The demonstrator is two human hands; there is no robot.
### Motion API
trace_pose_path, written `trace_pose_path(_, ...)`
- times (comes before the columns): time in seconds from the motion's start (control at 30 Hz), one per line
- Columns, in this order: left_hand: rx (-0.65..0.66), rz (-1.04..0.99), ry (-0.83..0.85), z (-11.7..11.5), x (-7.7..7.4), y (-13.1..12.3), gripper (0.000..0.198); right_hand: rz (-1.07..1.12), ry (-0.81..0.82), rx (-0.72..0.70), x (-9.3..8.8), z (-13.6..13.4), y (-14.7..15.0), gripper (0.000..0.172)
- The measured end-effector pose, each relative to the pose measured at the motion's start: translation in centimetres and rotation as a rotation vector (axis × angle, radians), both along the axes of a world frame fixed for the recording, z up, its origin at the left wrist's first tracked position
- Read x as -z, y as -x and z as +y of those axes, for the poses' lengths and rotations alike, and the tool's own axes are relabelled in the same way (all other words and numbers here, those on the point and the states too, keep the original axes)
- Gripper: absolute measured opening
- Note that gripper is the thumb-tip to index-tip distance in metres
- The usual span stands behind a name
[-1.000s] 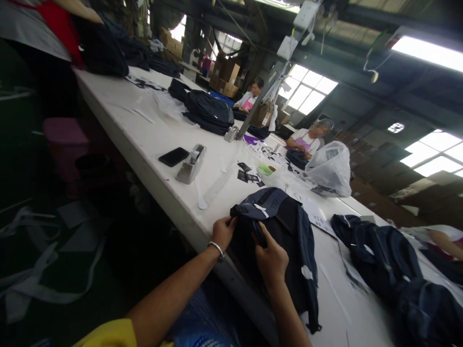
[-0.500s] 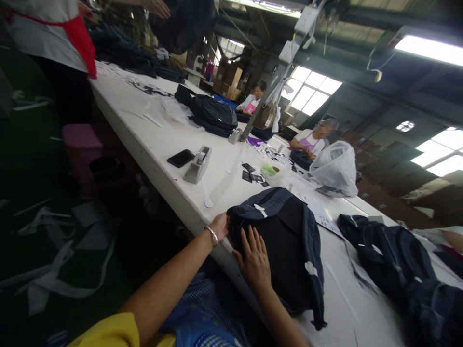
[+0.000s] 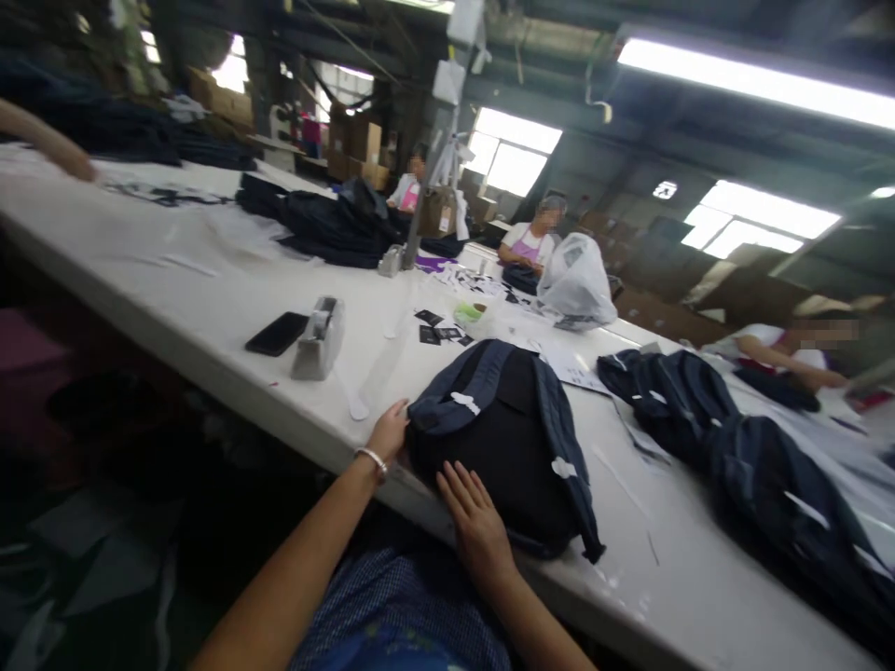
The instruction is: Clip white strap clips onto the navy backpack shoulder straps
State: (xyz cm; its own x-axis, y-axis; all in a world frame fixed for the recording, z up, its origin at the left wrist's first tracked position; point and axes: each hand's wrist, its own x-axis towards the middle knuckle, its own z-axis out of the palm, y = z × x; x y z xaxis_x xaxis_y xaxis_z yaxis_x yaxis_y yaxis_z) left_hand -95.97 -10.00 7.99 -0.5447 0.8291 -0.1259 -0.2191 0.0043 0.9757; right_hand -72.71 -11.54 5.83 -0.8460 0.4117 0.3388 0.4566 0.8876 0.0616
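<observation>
A dark navy backpack (image 3: 521,447) lies on the table in front of me, its black back panel and both shoulder straps facing up. White tags or wraps show on the straps. My left hand (image 3: 390,433) grips the backpack's left edge near the table's front edge; its fingertips are partly hidden by the fabric. Flat on the lower back panel rests my right hand (image 3: 479,517), fingers stretched out and holding nothing. Left of the backpack stand a grey tape dispenser (image 3: 318,340) and a black phone (image 3: 277,334).
More navy backpacks (image 3: 755,466) lie to the right, others (image 3: 328,224) farther back left. Black cards (image 3: 437,328), a tape roll (image 3: 470,312) and a white plastic bag (image 3: 577,280) are beyond mine. A metal post (image 3: 423,196) rises behind. Co-workers sit across; another person's arm (image 3: 48,140) reaches in left.
My view has turned right and levelled, so the table's things sit farther left. Both hands keep to the same parts of the backpack. The left co-worker's raised dark item is no longer held up in view.
</observation>
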Motion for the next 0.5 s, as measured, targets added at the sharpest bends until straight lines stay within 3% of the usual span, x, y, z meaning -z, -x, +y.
trace_pose_path(0.07, -0.101, 0.185, 0.071, -1.8, -1.0, 0.9, 0.049, 0.033, 0.05, 0.024, 0.4, -1.2, -0.7, 0.072)
trace_pose_path(0.13, -0.381, 0.49, 0.018, -3.3, -2.8, 0.7, 0.049, 0.082, 0.12, 0.04, 0.5, -2.1, -0.7, 0.068)
trace_pose_path(0.17, -0.454, 0.62, -0.062, -3.7, -3.8, -0.1, 0.047, 0.123, 0.157, 0.048, 0.4, -2.3, -0.6, 0.063)
trace_pose_path(0.2, -0.409, 0.726, -0.138, -3.9, -4.8, -1.5, 0.043, 0.176, 0.19, 0.048, 0.3, -2.6, -0.7, 0.056)
trace_pose_path(0.23, -0.204, 0.836, -0.211, -3.9, -5.6, -3.4, 0.04, 0.241, 0.22, 0.034, 0.0, -2.8, -0.9, 0.049)
trace_pose_path(0.3, 0.393, 1.068, -0.336, -3.3, -6.4, -8.1, 0.039, 0.398, 0.276, 0.019, -0.4, -3.6, -2.0, 0.036)
trace_pose_path(0.37, 0.778, 1.303, -0.356, -2.1, -6.0, -12.8, 0.049, 0.569, 0.337, 0.091, -0.5, -4.9, -4.2, 0.033)
trace_pose_path(0.43, 0.904, 1.51, -0.339, -0.6, -4.9, -16.3, 0.067, 0.744, 0.393, 0.281, -0.3, -6.3, -6.8, 0.035)
trace_pose_path(0.5, 0.932, 1.631, -0.317, 1.0, -3.8, -18.3, 0.078, 0.908, 0.429, 0.506, 0.1, -7.3, -9.1, 0.035)
